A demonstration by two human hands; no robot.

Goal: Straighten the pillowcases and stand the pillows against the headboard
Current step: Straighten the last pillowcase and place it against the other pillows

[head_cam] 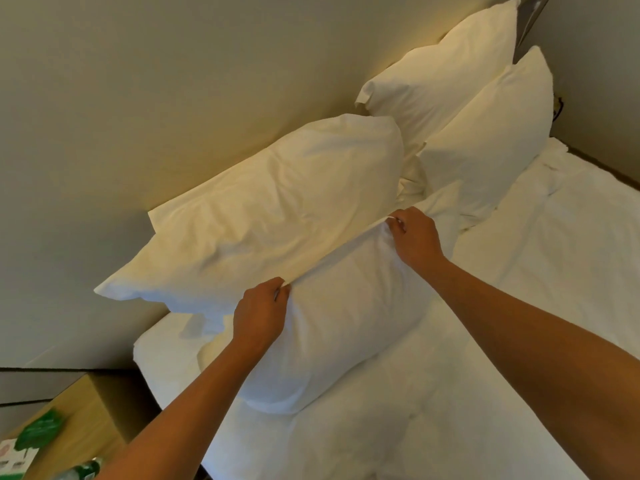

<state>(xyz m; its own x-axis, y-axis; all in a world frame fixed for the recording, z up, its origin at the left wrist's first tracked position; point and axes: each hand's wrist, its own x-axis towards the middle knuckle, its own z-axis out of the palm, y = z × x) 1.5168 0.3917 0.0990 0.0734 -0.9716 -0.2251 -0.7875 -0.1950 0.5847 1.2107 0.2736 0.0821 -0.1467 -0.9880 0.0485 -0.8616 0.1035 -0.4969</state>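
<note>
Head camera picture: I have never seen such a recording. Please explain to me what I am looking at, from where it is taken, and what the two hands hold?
There is no machine here. A person wears a camera on the head, so you look down along their bare arms at a bed. Four white pillows are visible. Three lean against the headboard. The left hand and right hand each pinch the upper edge of the front pillow, which rests on the bed. At lower left stands a wooden side table with green items, too blurred to identify.
</note>
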